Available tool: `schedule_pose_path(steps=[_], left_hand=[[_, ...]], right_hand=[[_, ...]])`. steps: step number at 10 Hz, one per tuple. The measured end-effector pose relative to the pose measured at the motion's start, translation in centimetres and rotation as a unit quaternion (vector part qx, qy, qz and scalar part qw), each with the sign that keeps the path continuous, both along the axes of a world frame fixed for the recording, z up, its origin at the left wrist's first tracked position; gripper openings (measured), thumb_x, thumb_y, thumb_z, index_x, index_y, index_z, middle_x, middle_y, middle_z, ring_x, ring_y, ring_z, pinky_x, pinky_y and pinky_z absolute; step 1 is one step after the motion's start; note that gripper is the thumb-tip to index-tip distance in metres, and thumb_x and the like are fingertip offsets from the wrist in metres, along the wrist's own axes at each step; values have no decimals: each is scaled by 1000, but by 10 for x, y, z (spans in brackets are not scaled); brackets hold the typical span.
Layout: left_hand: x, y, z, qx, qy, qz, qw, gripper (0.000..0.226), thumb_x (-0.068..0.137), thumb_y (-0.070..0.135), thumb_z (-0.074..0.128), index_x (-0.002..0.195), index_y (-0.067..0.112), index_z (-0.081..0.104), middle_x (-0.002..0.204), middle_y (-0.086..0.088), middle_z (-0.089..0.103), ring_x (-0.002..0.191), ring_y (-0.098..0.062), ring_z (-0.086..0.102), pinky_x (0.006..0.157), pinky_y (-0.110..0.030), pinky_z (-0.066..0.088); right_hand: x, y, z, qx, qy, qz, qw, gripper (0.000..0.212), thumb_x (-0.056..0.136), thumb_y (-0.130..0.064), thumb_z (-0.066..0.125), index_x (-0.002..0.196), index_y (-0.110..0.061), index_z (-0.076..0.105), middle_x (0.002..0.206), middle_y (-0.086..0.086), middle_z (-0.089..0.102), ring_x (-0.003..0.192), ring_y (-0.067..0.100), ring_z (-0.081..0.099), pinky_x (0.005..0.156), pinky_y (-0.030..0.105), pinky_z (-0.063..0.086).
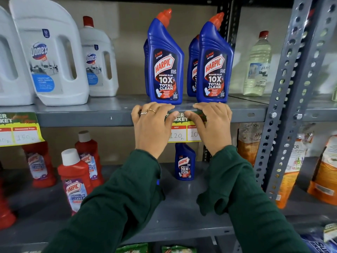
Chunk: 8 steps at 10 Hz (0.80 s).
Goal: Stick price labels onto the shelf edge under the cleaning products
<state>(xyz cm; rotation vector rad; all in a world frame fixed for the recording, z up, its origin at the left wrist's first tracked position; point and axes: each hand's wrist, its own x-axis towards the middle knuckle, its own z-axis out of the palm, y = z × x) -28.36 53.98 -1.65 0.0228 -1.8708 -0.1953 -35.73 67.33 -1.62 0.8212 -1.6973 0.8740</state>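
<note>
A yellow and green price label (182, 131) hangs from the grey shelf edge (82, 119) under the blue Harpic bottles (165, 61). My left hand (152, 125) presses flat on its left part, fingers curled over the shelf lip. My right hand (212, 125) presses its right part the same way. Between the hands the label's middle shows, with "120" handwritten in a white box. Another such label (20, 129) is stuck on the shelf edge at far left, under the white Domex jugs (49, 52).
Red Harpic bathroom cleaner bottles (74, 179) and a small blue Harpic bottle (184, 161) stand on the lower shelf. A perforated grey upright (284, 99) rises at right, with a clear liquid bottle (257, 64) and orange packets (324, 170) near it.
</note>
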Motion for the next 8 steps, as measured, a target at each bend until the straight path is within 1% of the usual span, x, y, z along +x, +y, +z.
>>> schedule_pose_path(steps=[1, 2, 3, 4, 5, 6, 7, 8], left_hand=[[3, -4, 2, -16, 4, -10, 1000, 29, 89, 31, 46, 95, 14, 68, 93, -5, 72, 94, -27, 59, 87, -37, 21], [6, -8, 5, -18, 2, -31, 999, 21, 89, 22, 52, 96, 14, 70, 93, -4, 73, 93, -27, 60, 87, -37, 23], [10, -10, 8, -3, -27, -66, 997, 21, 86, 17, 53, 99, 13, 70, 93, -6, 73, 94, -26, 59, 89, -43, 28], [12, -12, 9, -1, -29, -79, 996, 22, 85, 16, 53, 99, 11, 70, 92, -6, 73, 92, -25, 60, 88, -43, 31], [12, -18, 6, 0, -19, -98, 995, 21, 83, 4, 56, 100, 6, 68, 91, -10, 73, 87, -26, 64, 84, -39, 34], [16, -17, 5, -14, -16, -83, 996, 25, 80, -3, 54, 101, 3, 67, 90, -12, 73, 84, -28, 65, 83, -38, 33], [23, -10, 10, 12, -29, -56, 998, 36, 79, -15, 51, 110, 0, 62, 80, -19, 70, 75, -35, 60, 78, -46, 43], [29, -12, 10, 18, -36, -32, 999, 43, 82, -17, 49, 121, 1, 54, 80, -22, 68, 74, -38, 58, 75, -50, 47]], right_hand=[[-4, 3, -2, 5, 15, 12, 1000, 31, 86, -36, 49, 93, -9, 63, 91, 8, 71, 89, 27, 58, 93, 37, 29], [-5, 4, -2, 4, 21, 14, 1000, 25, 89, -28, 48, 93, -9, 63, 91, 8, 71, 88, 26, 57, 92, 35, 30], [-3, 7, -2, 2, 38, 25, 999, 22, 89, -19, 46, 94, -6, 63, 93, 11, 71, 89, 21, 54, 89, 30, 32], [-4, 12, -3, 14, 47, 37, 998, 25, 87, -16, 44, 98, -4, 63, 95, 14, 71, 92, 18, 50, 89, 32, 37], [-6, 17, -5, 32, 55, 35, 997, 24, 84, -8, 47, 102, -2, 62, 98, 17, 70, 96, 17, 47, 88, 45, 47], [-1, 17, -5, 67, 45, 29, 996, 29, 78, 6, 54, 106, 0, 59, 103, 19, 68, 101, 20, 46, 90, 52, 47], [5, 25, 0, 125, 19, -7, 992, 46, 72, 18, 57, 113, 0, 54, 113, 22, 63, 110, 34, 52, 96, 58, 43], [10, 34, 0, 122, -20, -6, 992, 51, 72, 22, 51, 119, 0, 50, 123, 23, 56, 119, 38, 47, 101, 57, 38]])
